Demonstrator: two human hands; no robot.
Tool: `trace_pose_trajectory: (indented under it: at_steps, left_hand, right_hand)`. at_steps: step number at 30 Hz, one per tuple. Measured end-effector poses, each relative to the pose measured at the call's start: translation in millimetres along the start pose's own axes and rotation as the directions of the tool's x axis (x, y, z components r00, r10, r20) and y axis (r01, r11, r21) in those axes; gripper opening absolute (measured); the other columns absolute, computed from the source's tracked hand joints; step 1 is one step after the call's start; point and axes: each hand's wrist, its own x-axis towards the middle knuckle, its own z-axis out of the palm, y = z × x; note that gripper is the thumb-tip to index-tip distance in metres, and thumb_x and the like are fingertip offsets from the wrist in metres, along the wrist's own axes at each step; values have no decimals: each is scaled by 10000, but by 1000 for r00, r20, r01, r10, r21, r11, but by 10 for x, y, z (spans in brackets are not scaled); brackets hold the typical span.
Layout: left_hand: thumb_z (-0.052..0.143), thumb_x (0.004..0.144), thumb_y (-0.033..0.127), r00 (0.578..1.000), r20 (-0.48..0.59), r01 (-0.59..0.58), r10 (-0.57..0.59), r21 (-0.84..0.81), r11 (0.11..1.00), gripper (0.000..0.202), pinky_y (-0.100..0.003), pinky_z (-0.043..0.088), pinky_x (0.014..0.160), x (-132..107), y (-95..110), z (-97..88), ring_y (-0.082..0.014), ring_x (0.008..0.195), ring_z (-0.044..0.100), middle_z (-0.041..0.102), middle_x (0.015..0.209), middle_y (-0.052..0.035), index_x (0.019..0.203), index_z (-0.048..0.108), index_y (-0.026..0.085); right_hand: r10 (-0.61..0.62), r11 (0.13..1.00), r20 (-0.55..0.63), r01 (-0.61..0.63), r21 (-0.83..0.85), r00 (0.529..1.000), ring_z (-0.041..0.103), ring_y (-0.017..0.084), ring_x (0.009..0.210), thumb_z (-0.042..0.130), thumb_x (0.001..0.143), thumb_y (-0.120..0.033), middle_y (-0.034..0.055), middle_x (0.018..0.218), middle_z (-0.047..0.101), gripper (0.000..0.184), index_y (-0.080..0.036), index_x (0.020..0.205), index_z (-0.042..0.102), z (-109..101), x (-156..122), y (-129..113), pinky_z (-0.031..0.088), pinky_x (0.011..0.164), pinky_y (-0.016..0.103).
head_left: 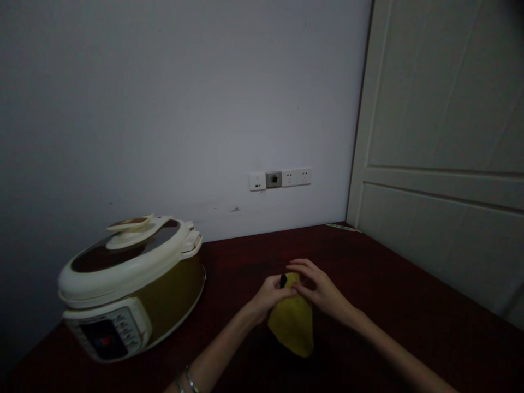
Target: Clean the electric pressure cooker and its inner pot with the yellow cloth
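Note:
A yellow cloth point(292, 323) lies on the dark red table point(393, 305) in front of me. My left hand point(271, 295) has its fingers closed on the cloth's far edge, where a small black part shows. My right hand point(317, 285) rests curled over the same far edge, fingers bent onto the cloth. Both hands meet at the top of the cloth. A thin bracelet sits on my left wrist.
A cream and olive electric pressure cooker point(131, 286) with its lid on stands at the left of the table. Wall sockets point(280, 179) sit on the white wall behind. A white door point(442, 153) stands at the right.

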Motion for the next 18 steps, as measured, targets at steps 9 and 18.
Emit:
trace_pose_trajectory:
  at_steps: [9,18]
  left_hand:
    - [786,587,321,971,-237,-50,0,-207,977,369,-254,456,698,-127,74,-208,-152,731,608,676,828,-42,888,663,146]
    - [732,656,341,991,-20,137,-136,103,985,397,-278,461,772,-443,243,-855,-182,834,628,686,932,-79,983,666,126]
  right_hand:
    - [267,938,116,-286,197,957,602,188,745,646,716,-461,60,784,654,346,-134,828,645,112,-27,276,459,700,310]
    - [267,953,193,-289,95,944,582,160,696,579,760,-479,41,768,629,353,-143,861,620,-80,53,284,435,615,263]
